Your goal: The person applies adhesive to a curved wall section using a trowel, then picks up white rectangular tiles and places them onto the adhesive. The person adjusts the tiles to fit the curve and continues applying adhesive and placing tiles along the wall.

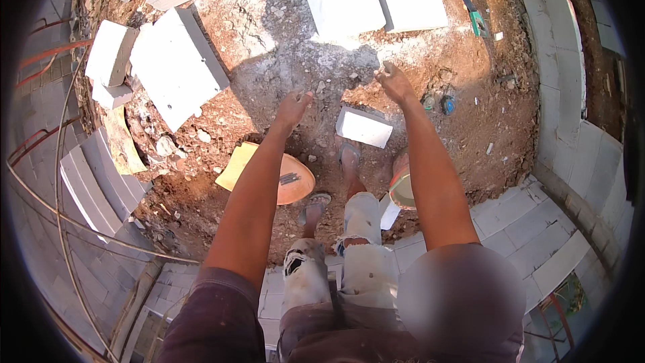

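The white block (363,127) lies near-side of the right hand (395,85), slightly farther from the left hand (293,109), long axis left-to-right; both grips curled, contents I cannot tell.

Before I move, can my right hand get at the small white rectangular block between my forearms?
Probably yes: the right hand is close to the small white rectangular block in this view, and nothing covers the block's top or visibly blocks the way. How far down it lies is unclear.
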`<state>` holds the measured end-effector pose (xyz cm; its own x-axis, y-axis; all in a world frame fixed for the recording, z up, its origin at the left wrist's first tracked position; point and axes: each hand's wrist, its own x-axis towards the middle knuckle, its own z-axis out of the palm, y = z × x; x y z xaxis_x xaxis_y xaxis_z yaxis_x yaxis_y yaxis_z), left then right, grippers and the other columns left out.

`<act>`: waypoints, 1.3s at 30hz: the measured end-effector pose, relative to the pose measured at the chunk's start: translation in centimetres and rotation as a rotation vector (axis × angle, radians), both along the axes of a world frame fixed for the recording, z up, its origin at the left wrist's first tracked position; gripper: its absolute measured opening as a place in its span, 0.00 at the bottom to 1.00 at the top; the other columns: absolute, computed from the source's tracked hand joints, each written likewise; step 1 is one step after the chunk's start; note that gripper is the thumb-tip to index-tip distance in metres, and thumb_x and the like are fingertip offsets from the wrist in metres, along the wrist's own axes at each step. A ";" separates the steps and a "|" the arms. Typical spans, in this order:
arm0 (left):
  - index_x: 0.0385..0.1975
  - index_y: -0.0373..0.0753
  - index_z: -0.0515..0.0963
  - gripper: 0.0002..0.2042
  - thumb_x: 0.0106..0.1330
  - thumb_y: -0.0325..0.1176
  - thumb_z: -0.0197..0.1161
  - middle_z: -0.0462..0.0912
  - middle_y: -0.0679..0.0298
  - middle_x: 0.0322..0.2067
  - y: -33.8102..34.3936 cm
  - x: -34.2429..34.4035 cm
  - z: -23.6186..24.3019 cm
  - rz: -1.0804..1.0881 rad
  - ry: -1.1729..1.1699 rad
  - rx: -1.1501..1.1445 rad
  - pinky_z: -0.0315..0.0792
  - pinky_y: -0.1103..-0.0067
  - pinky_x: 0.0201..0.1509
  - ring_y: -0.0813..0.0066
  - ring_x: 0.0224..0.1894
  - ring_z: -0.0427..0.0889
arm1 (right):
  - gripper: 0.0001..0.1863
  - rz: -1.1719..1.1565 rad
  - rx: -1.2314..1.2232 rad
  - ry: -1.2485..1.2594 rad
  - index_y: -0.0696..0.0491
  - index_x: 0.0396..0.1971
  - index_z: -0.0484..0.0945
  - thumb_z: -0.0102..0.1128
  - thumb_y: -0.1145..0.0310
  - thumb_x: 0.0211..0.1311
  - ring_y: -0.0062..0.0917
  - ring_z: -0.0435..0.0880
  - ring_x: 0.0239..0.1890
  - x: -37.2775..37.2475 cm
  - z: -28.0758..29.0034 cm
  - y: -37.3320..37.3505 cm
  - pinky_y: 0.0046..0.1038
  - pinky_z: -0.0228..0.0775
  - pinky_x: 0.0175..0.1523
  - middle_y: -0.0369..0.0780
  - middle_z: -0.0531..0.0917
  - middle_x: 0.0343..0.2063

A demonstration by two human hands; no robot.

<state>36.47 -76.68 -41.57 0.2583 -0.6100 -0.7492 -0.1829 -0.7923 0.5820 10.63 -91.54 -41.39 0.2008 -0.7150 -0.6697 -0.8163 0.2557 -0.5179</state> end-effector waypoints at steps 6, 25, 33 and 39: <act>0.75 0.40 0.46 0.43 0.69 0.56 0.58 0.52 0.50 0.74 -14.0 -1.5 -7.3 0.350 0.266 -0.187 0.51 0.58 0.74 0.48 0.73 0.57 | 0.39 -0.220 -0.372 -0.083 0.74 0.63 0.61 0.61 0.58 0.64 0.50 0.75 0.60 3.9 -6.9 -12.0 0.39 0.64 0.69 0.64 0.72 0.56; 0.74 0.42 0.49 0.42 0.72 0.68 0.39 0.58 0.56 0.71 -20.1 -1.4 -12.1 0.488 0.309 -0.235 0.46 0.64 0.76 0.60 0.72 0.57 | 0.42 -0.420 -0.058 -1.193 0.55 0.76 0.37 0.50 0.56 0.74 0.35 0.47 0.77 3.3 -21.0 -14.4 0.33 0.42 0.77 0.46 0.44 0.76; 0.73 0.39 0.52 0.40 0.73 0.67 0.32 0.62 0.50 0.68 -13.8 -2.0 -3.5 0.506 0.612 -0.223 0.59 0.61 0.72 0.56 0.68 0.64 | 0.64 -0.345 0.230 -0.529 0.47 0.77 0.37 0.61 0.29 0.50 0.50 0.41 0.77 -1.0 -3.8 -9.3 0.55 0.36 0.76 0.57 0.44 0.74; 0.72 0.38 0.55 0.43 0.64 0.57 0.63 0.68 0.50 0.65 -9.2 -0.7 5.8 0.542 0.609 -0.091 0.73 0.60 0.63 0.56 0.63 0.73 | 0.50 -0.583 0.412 -0.806 0.56 0.73 0.53 0.68 0.52 0.54 0.41 0.64 0.69 -0.1 7.4 -1.4 0.43 0.56 0.70 0.52 0.66 0.66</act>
